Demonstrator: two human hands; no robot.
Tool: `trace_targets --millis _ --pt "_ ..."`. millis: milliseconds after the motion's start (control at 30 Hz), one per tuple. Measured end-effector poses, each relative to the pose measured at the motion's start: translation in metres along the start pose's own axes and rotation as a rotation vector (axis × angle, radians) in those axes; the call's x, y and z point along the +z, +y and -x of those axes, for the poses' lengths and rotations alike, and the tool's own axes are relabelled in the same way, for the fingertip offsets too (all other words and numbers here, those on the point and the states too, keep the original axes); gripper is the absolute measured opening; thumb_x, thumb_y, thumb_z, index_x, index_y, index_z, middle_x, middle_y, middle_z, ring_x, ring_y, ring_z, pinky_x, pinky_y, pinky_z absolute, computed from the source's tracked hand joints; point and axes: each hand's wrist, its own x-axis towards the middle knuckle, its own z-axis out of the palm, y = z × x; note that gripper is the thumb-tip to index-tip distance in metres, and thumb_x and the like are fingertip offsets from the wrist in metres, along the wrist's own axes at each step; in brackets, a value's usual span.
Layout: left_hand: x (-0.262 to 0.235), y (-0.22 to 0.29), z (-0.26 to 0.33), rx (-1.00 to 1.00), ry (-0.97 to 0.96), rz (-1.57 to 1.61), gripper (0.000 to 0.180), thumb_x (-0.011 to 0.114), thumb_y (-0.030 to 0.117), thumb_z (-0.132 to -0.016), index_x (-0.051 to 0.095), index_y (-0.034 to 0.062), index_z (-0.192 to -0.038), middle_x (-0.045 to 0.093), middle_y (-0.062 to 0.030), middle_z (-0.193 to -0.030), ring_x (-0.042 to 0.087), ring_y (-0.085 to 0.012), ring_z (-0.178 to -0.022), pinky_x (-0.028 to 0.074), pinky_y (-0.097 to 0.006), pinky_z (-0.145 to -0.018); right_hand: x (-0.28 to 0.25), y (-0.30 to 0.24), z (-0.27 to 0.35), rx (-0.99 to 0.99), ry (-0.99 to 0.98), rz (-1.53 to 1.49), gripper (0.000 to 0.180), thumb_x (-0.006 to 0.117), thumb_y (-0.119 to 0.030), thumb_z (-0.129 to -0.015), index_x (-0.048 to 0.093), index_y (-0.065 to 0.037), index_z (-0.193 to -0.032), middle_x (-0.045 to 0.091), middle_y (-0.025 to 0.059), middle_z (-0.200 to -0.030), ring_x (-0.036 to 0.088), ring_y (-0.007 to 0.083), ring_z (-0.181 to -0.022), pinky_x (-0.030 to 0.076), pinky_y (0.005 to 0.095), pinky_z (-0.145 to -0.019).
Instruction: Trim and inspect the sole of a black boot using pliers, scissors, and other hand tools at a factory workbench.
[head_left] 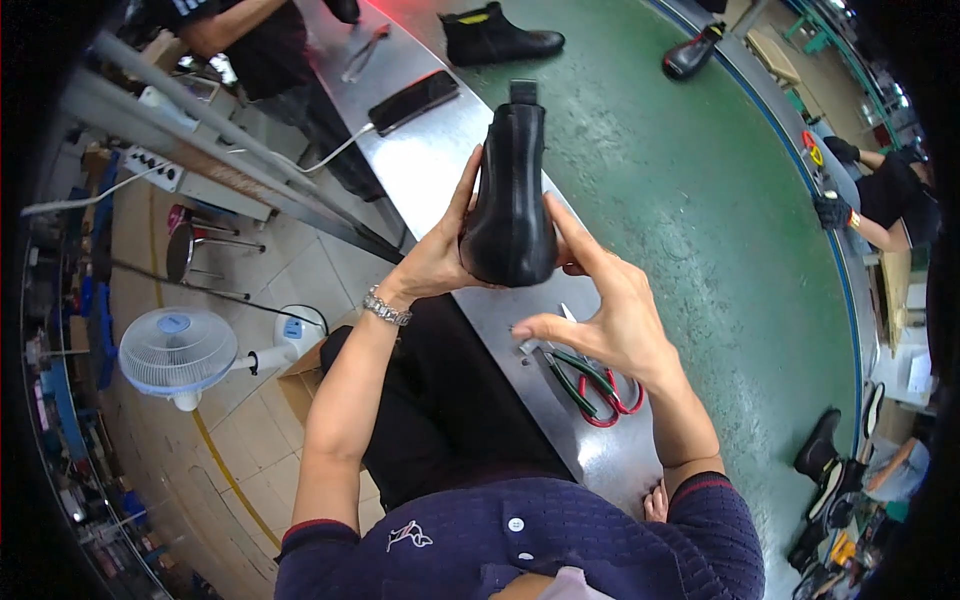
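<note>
A black ankle boot point(512, 225) is raised in front of me over the metal bench, its rounded toe toward me and a pull loop at its far end. My left hand point(445, 245) grips its left side, with the fingers partly hidden beneath. On the other side my right hand point(618, 315) presses its fingers to the boot, thumb stretched out away from it. Below that hand lie green-handled pliers point(585, 385) and a red-handled cutting tool point(628, 402), overlapping on the bench.
The narrow metal bench point(400, 165) carries a corded phone point(415, 102) and another hand tool point(366, 53). Boots point(500, 36) stand on the green floor beyond. A fan point(180, 350) and stools point(185, 250) are at left. Other people work far left and far right.
</note>
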Motion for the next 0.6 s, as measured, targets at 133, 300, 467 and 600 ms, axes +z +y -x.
trace_targets --millis 133,300,467,600 --pt "-0.007 0.002 0.015 -0.117 0.012 0.013 0.143 0.09 0.008 -0.056 -0.016 0.0211 -0.151 0.017 -0.0145 -0.157 0.026 -0.0241 -0.141 0.025 -0.038 -0.115 0.02 -0.001 -0.004 0.018 0.025 0.162 0.089 0.083 -0.037 -0.066 0.043 -0.02 -0.143 0.065 0.0124 -0.089 0.065 0.0258 -0.081 0.051 0.0363 -0.072" --pt "-0.006 -0.001 0.02 -0.112 0.021 0.138 0.142 0.09 0.008 -0.059 -0.018 0.0211 -0.15 0.014 -0.0149 -0.157 0.026 -0.0241 -0.141 0.025 -0.038 -0.115 0.026 0.003 -0.005 -0.038 0.098 0.087 0.078 0.082 -0.027 -0.067 0.051 -0.023 -0.138 0.065 0.0079 -0.09 0.064 0.0227 -0.079 0.051 0.0343 -0.071" --pt "0.0 0.001 0.01 0.048 -0.007 0.014 0.136 0.086 0.004 -0.064 -0.018 0.0207 -0.15 0.015 -0.0136 -0.157 0.029 -0.0228 -0.139 0.027 -0.036 -0.114 0.014 0.004 -0.002 -0.026 0.104 0.07 0.077 0.082 -0.022 -0.066 0.052 -0.022 -0.136 0.065 0.0087 -0.098 0.065 0.0253 -0.088 0.051 0.0356 -0.078" --pt "0.009 -0.002 0.022 0.115 0.052 0.019 0.123 0.076 -0.005 -0.072 -0.015 0.0171 -0.151 0.027 -0.0137 -0.152 0.039 -0.0217 -0.132 0.032 -0.034 -0.109 0.022 0.005 0.004 -0.166 0.155 0.041 0.085 0.086 -0.023 -0.061 0.05 -0.009 -0.136 0.059 0.0175 -0.122 0.06 0.0337 -0.109 0.048 0.038 -0.093"
